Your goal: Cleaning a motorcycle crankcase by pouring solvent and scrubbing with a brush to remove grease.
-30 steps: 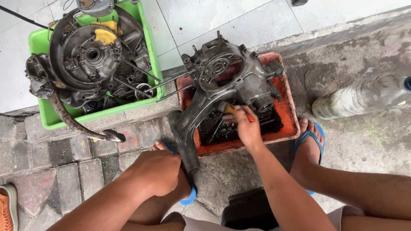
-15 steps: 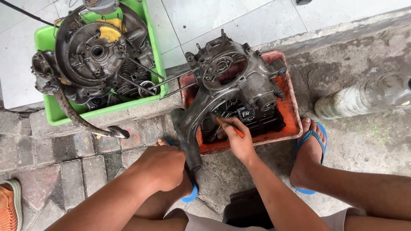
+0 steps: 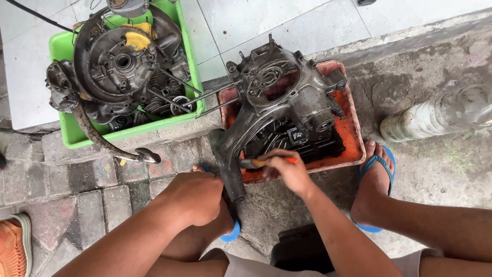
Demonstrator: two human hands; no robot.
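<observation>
A grimy grey engine casing [image 3: 279, 100] lies in an orange tray [image 3: 352, 134] on the ground. My right hand [image 3: 288, 169] grips a small brush with an orange handle [image 3: 254, 163] at the tray's near edge, its bristle end against the casing's long arm [image 3: 229, 161]. My left hand [image 3: 193, 197] rests closed on my left knee, just left of that arm's lower end, holding nothing that I can see.
A green tub [image 3: 69, 134] at the back left holds another dirty engine with a kick lever [image 3: 105, 144] hanging out. A plastic bottle [image 3: 441, 114] lies at the right. My feet wear blue sandals [image 3: 376, 177]. An orange shoe [image 3: 13, 249] shows at the lower left.
My right hand has drawn the brush back from inside the tray toward its near edge and to the left. My left hand has stayed on my knee.
</observation>
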